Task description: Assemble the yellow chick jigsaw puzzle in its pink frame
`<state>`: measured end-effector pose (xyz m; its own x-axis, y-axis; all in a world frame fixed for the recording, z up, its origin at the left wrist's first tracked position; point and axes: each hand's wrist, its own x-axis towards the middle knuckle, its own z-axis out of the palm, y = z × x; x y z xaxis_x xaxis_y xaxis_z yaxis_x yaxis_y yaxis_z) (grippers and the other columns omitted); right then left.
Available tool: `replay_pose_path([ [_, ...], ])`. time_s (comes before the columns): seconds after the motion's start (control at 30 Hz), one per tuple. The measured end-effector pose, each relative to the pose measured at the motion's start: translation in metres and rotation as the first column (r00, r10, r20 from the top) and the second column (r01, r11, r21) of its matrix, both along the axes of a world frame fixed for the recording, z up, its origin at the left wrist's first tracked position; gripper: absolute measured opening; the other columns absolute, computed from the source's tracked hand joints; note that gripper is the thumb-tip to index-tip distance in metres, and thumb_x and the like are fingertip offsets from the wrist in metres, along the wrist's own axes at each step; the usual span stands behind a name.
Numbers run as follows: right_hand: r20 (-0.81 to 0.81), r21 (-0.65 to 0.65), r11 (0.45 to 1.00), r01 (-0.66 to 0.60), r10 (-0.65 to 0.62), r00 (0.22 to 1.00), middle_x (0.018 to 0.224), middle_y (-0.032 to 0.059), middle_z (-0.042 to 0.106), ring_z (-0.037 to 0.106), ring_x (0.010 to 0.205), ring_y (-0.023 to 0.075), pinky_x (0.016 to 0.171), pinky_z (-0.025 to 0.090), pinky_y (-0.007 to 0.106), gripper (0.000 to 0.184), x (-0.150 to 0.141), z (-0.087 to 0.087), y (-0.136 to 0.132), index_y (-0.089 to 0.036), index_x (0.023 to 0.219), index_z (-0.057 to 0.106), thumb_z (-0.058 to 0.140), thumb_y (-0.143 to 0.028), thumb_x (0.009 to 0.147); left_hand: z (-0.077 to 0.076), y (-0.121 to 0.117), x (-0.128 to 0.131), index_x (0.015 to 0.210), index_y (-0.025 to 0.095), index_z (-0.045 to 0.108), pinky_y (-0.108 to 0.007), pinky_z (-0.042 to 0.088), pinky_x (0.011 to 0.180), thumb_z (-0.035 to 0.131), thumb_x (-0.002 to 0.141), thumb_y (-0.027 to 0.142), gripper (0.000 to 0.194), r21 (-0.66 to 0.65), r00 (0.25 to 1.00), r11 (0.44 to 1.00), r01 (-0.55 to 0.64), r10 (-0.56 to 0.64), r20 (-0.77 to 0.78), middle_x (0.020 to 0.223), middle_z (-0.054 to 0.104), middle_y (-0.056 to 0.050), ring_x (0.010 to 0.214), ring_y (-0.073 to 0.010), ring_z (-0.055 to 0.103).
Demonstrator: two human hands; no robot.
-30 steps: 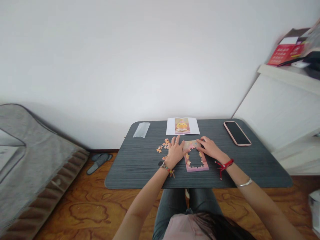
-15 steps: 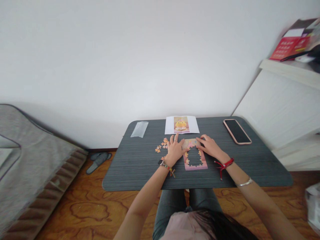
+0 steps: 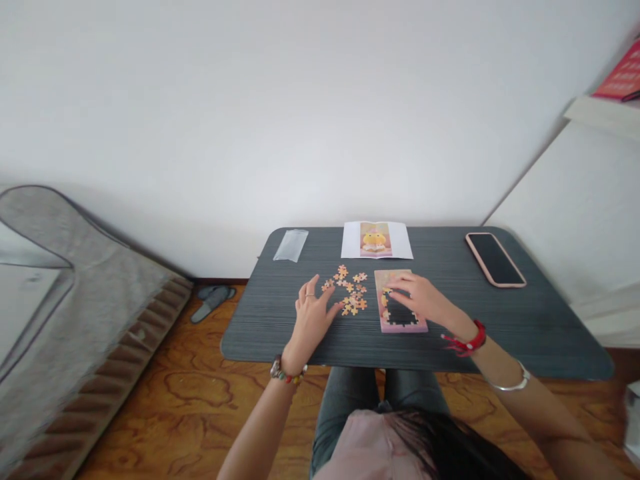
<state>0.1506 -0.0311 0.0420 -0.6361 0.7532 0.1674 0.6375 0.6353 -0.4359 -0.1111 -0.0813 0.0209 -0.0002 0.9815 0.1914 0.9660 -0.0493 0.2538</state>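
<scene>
On the dark table lies a partly assembled jigsaw puzzle (image 3: pixel 403 328), its border joined around a dark gap in the middle. My right hand (image 3: pixel 419 297) is over the puzzle's upper right part, fingers stretched out and apart; no piece shows between them. Loose puzzle pieces (image 3: pixel 355 301), several of them, are scattered left of the puzzle. At their left edge my left hand (image 3: pixel 313 315) is spread, thumb and fingertips close to the pieces. Whether its fingertips touch a piece I cannot tell. Behind the puzzle lies a creased white sheet with a printed yellow character picture (image 3: pixel 375 241).
A clear plastic sleeve (image 3: pixel 291 245) rests at the table's back left. Toward the right lies a phone (image 3: pixel 495 260) in a pink case. A white cabinet (image 3: pixel 575 200) stands right of the table (image 3: pixel 500 333). Slippers (image 3: pixel 212 302) are on the wooden floor.
My left hand has moved off the puzzle to the left side of the loose pieces, uncovering them. My right hand has shifted over the puzzle's upper right. The view has turned slightly left.
</scene>
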Motion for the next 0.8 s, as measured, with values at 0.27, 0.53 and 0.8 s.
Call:
replay_pose_path([
  [0.27, 0.185, -0.076, 0.991, -0.112, 0.124, 0.975, 0.089, 0.0077, 0.06, 0.057, 0.083, 0.0179, 0.075, 0.042, 0.028, 0.02, -0.068, -0.019, 0.001, -0.015, 0.097, 0.065, 0.05, -0.022, 0.087, -0.022, -0.022, -0.001, 0.104, 0.025, 0.065, -0.048, 0.045, 0.09, 0.063, 0.075, 0.025, 0.029, 0.001, 0.997, 0.999, -0.038, 0.038, 0.074, 0.134, 0.04, -0.01, 0.119, -0.0308, 0.039],
  [0.53, 0.171, -0.043, 0.998, 0.046, -0.038, 0.984, 0.091, 0.0079, 0.058, 0.056, 0.084, 0.0192, 0.075, 0.041, 0.027, 0.016, -0.072, -0.029, 0.046, -0.016, 0.095, 0.063, 0.058, -0.02, 0.08, -0.019, -0.001, -0.013, 0.106, 0.024, 0.064, -0.048, 0.044, 0.092, 0.063, 0.075, 0.022, 0.031, -0.009, 0.992, 0.996, -0.093, 0.093, 0.09, 0.135, 0.039, -0.012, 0.121, -0.0318, 0.038],
  [0.8, 0.139, -0.105, 0.994, -0.009, 0.024, 0.99, 0.084, 0.0055, 0.057, 0.054, 0.077, 0.0163, 0.07, 0.041, 0.026, 0.003, -0.066, -0.043, 0.072, -0.016, 0.078, 0.061, 0.06, -0.013, 0.077, -0.018, 0.02, -0.016, 0.106, 0.024, 0.063, -0.048, 0.043, 0.092, 0.061, 0.076, 0.021, 0.031, -0.067, 0.988, 0.993, -0.096, 0.103, 0.114, 0.135, 0.038, -0.012, 0.122, -0.0313, 0.036],
])
